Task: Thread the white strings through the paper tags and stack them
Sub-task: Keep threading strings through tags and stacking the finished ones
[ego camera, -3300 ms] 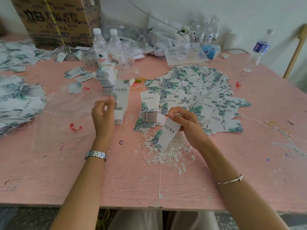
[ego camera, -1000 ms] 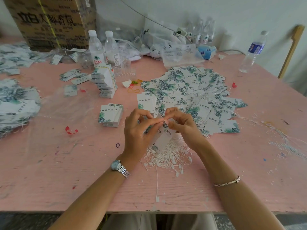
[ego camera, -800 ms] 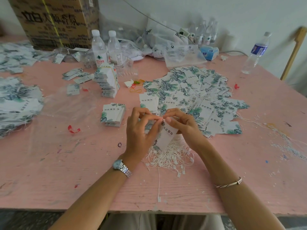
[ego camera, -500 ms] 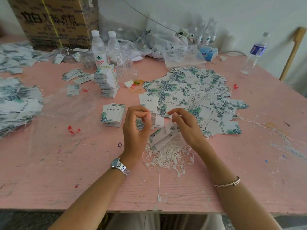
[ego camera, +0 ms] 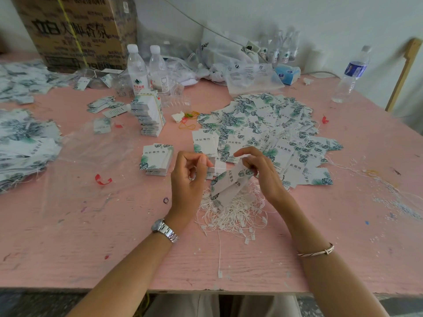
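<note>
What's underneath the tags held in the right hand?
A loose pile of white strings lies on the pink table beneath the paper tags the right hand holds. The tags hide part of the pile.

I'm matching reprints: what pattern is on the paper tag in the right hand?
White paper tag: green-teal leaf prints and dark lettering; head view shows it best.
</note>
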A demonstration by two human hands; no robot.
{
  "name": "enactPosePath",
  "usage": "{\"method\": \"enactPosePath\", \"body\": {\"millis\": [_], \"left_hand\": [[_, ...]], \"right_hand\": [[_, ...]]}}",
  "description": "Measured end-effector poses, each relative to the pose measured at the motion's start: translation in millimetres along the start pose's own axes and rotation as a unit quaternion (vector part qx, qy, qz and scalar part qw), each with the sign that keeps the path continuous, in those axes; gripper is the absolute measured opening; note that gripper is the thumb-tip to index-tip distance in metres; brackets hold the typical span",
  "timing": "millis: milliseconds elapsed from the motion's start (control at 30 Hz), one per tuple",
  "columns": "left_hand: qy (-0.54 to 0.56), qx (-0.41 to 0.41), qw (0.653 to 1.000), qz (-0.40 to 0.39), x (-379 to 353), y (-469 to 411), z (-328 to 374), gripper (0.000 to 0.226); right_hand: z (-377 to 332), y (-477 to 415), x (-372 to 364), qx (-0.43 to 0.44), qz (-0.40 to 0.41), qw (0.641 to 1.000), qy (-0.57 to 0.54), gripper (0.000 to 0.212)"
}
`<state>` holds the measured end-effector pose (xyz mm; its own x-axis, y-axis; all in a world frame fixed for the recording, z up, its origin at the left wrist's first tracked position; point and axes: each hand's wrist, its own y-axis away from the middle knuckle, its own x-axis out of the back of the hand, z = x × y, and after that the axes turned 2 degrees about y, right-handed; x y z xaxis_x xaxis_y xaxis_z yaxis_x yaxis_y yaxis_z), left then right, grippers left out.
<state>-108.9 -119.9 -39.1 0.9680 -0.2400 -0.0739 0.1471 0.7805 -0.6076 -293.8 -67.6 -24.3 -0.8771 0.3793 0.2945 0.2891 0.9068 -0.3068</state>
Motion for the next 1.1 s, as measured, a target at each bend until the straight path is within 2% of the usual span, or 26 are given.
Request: {"method": "enactPosePath", "body": {"millis": [200, 300, 433, 533, 633, 800, 1000, 1100], "left_hand": [[0.04, 0.046, 0.998, -0.029, 0.9, -0.9, -1.9, 0.01], [0.051, 0.062, 0.996, -0.042, 0.6, -1.7, -3.1, 0.004], [0.039, 0.057, 0.996, -0.06, 0.6, -2.3, -3.0, 0.014], [0.017, 0.047, 0.996, -0.076, 0.4, -2.9, -5.0, 0.022], [0.001, 0.045, 0.995, -0.084, 0.1, -2.9, -6.6, 0.023], [-0.004, 0.064, 0.996, -0.057, -1.4, -2.0, -6.2, 0.021], [0.014, 0.098, 0.994, -0.041, -1.7, -0.7, -5.3, 0.007], [0.011, 0.102, 0.993, -0.051, -2.8, 0.4, -4.2, 0.009]], "right_hand": [[-8.4, -1.2, 5.6, -0.022, 0.007, 0.992, -0.126, 0.014], [-8.1, -1.3, 8.6, -0.032, 0.016, 0.983, -0.182, 0.017], [-7.9, -1.0, 11.1, -0.024, 0.031, 0.974, -0.222, 0.004], [-7.8, -1.2, 11.0, -0.027, 0.036, 0.969, -0.243, 0.016], [-8.2, -1.4, 11.1, -0.025, 0.007, 0.96, -0.278, 0.017], [-8.8, -2.5, 11.2, -0.03, -0.04, 0.945, -0.322, 0.03], [-12.3, -0.5, 11.6, -0.043, -0.039, 0.942, -0.331, 0.032], [-14.7, 0.4, 11.2, -0.05, -0.027, 0.946, -0.318, 0.023]]}}
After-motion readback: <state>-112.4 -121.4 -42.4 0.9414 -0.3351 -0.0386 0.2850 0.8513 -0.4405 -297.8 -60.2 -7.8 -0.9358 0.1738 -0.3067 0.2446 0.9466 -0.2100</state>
